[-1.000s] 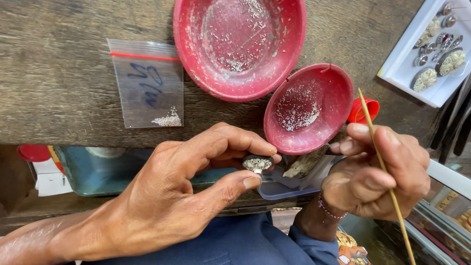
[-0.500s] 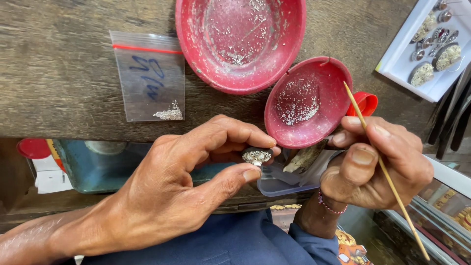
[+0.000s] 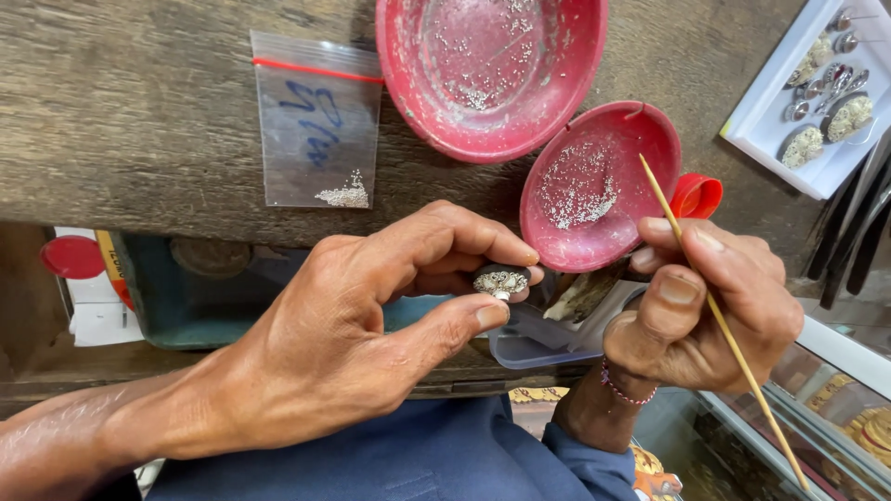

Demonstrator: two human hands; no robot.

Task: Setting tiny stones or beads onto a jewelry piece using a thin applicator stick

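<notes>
Left hand (image 3: 325, 353) — fingertips and thumb pinched shut on a small oval stone-set piece (image 3: 499, 280), held just below the bench edge. Right hand (image 3: 705, 306) — fingers closed around a thin wooden stick (image 3: 715, 311), its tip over the small red dish (image 3: 594, 190) of tiny beads. Beyond: large red bowl (image 3: 492, 74), clear zip bag (image 3: 316, 125) with bead residue, wooden bench (image 3: 139, 111), white tray (image 3: 817, 102) holding what look like similar pieces.
</notes>
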